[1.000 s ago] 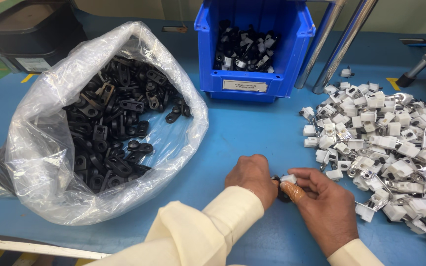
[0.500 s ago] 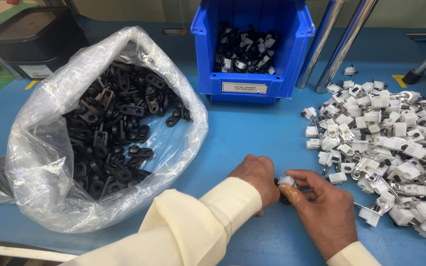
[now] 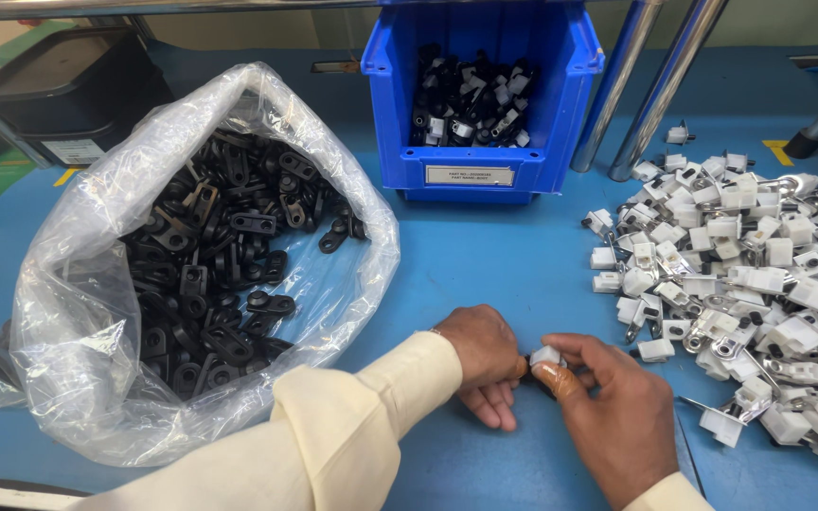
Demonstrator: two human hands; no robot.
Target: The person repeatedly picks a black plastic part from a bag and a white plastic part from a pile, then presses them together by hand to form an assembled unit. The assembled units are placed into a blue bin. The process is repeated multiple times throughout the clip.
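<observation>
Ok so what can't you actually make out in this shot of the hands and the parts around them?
Head view only:
- The small white piece between the left hand and right hand: fingers cover most of it, so its shape is unclear.
- Any black part underneath: hidden by the left hand.
- Bottom of the plastic bag: crumpled film and a sleeve block it.
- White clip pile: cut off by the right edge.

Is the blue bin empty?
No, the blue bin holds a heap of black and white parts.
</observation>
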